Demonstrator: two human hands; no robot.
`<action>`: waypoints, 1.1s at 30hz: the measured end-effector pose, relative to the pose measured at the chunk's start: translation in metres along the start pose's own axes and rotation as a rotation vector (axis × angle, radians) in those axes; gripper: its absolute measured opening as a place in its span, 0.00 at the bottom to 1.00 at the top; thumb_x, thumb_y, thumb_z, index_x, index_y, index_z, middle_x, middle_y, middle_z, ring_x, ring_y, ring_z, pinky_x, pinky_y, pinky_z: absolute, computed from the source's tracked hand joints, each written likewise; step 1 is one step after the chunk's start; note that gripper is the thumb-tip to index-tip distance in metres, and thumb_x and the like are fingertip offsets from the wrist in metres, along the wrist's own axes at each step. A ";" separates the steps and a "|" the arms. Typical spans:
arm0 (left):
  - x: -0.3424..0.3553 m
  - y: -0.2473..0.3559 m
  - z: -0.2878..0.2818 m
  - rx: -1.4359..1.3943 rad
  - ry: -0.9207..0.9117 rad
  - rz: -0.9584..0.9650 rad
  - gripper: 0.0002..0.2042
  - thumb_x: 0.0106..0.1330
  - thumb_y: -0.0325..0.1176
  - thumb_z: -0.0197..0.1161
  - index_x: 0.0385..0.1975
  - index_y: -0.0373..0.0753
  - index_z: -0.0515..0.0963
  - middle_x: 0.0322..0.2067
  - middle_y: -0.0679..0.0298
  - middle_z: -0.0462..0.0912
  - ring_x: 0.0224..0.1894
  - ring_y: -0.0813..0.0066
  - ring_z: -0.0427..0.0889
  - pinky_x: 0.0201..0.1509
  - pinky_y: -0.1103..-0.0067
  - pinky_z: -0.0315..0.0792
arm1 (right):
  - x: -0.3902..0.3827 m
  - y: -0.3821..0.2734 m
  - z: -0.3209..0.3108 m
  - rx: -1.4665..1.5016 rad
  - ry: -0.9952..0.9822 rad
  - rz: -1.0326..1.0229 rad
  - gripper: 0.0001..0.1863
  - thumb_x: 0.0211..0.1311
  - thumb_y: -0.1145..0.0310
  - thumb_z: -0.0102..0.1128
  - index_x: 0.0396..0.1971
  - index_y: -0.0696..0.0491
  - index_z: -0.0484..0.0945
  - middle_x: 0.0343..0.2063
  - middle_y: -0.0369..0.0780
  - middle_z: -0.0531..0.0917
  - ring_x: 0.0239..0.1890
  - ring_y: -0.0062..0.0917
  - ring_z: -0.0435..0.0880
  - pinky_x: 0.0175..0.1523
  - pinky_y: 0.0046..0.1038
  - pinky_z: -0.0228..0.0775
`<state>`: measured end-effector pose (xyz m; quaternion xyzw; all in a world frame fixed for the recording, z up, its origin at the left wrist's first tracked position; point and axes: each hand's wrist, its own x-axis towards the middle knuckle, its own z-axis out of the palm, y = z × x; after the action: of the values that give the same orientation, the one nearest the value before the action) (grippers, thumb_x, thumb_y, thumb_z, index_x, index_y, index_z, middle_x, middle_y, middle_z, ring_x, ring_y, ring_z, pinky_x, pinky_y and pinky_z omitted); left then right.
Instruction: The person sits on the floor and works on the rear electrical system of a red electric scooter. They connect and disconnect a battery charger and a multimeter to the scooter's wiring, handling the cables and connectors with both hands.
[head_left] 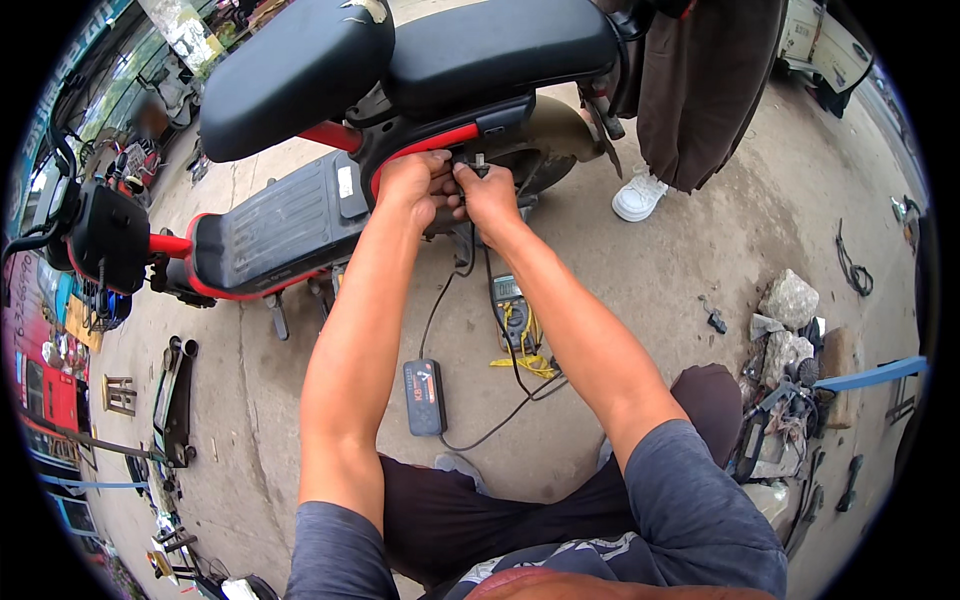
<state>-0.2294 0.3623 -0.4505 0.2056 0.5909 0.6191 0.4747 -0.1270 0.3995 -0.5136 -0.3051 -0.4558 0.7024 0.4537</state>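
Observation:
Both my arms reach out to the side of a black and red electric scooter (pixel 440 150), below its long black seat (pixel 490 58). My left hand (pixel 411 188) is closed at the red-edged side panel, its fingers bent inward; what they pinch is hidden. Right beside it, my right hand (pixel 489 203) grips a small dark connector (pixel 480 162) with a pale tip that shows above the thumb. Black cables hang below the hands. One runs to a black charger box (pixel 425 397) on the ground. A multimeter (pixel 515 318) with yellow leads (pixel 530 362) lies behind the cables.
A person in dark trousers (pixel 690 90) and a white shoe (pixel 640 194) stands by the rear wheel (pixel 540 165). Stones (pixel 790 297) and scrap parts lie to the right, beside a blue bar (pixel 870 374). A small wooden stool (pixel 119 394) stands at left.

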 end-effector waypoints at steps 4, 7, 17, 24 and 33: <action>0.004 -0.001 -0.003 -0.053 0.003 -0.015 0.11 0.70 0.26 0.53 0.48 0.30 0.75 0.45 0.49 0.80 0.47 0.58 0.79 0.47 0.63 0.73 | -0.002 0.003 -0.001 0.059 -0.020 0.025 0.12 0.69 0.67 0.57 0.29 0.60 0.79 0.23 0.37 0.82 0.21 0.19 0.80 0.21 0.22 0.72; 0.004 -0.003 -0.005 -0.039 0.006 -0.003 0.11 0.70 0.27 0.53 0.48 0.30 0.76 0.45 0.50 0.80 0.45 0.59 0.79 0.47 0.63 0.73 | -0.004 0.002 -0.001 0.057 -0.044 0.041 0.11 0.69 0.67 0.57 0.30 0.60 0.79 0.23 0.37 0.82 0.21 0.20 0.81 0.21 0.22 0.72; -0.006 -0.001 0.003 -0.033 0.056 0.042 0.06 0.65 0.23 0.57 0.37 0.32 0.80 0.29 0.59 0.81 0.26 0.70 0.77 0.30 0.69 0.70 | 0.009 0.000 -0.001 -0.044 -0.027 -0.018 0.12 0.68 0.66 0.58 0.29 0.60 0.78 0.21 0.37 0.81 0.18 0.19 0.78 0.18 0.23 0.67; -0.003 -0.001 -0.002 0.049 0.043 0.039 0.11 0.68 0.26 0.56 0.46 0.31 0.78 0.40 0.53 0.82 0.40 0.62 0.80 0.53 0.53 0.73 | 0.007 0.004 0.002 -0.046 0.014 -0.038 0.14 0.68 0.66 0.59 0.26 0.60 0.78 0.20 0.37 0.81 0.17 0.19 0.77 0.18 0.23 0.67; 0.000 -0.004 -0.004 0.039 0.035 0.048 0.11 0.67 0.26 0.56 0.47 0.31 0.78 0.41 0.53 0.83 0.41 0.61 0.81 0.56 0.55 0.71 | 0.003 0.005 0.007 0.005 0.055 -0.058 0.14 0.68 0.66 0.59 0.25 0.61 0.78 0.20 0.37 0.81 0.17 0.19 0.77 0.18 0.23 0.67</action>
<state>-0.2317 0.3599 -0.4550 0.2182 0.6059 0.6221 0.4452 -0.1363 0.3991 -0.5154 -0.3099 -0.4498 0.6816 0.4870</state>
